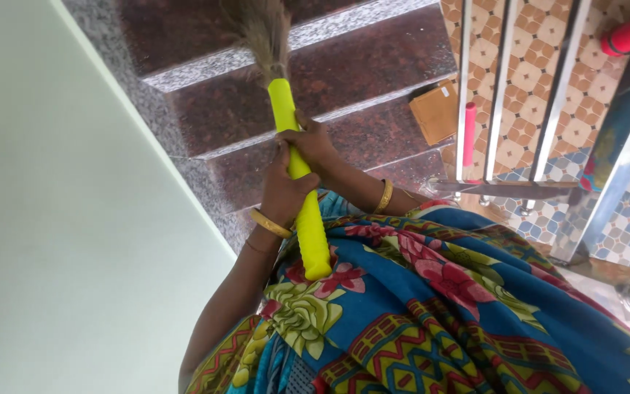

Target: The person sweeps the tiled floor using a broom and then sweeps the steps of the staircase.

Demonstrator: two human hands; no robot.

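Above dark granite stairs (373, 62): left hand (284, 191) and right hand (313, 144) both clenched around yellow broom handle (308, 219), right higher; bristles (262, 33) over steps, cardboard box (434, 111) lying nearby.

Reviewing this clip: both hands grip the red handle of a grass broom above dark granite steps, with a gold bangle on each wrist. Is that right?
Not quite. The head view shows the broom handle is bright yellow, not red. The rest stands: the left hand and right hand both grip it above the dark granite steps, with a gold bangle on each wrist.
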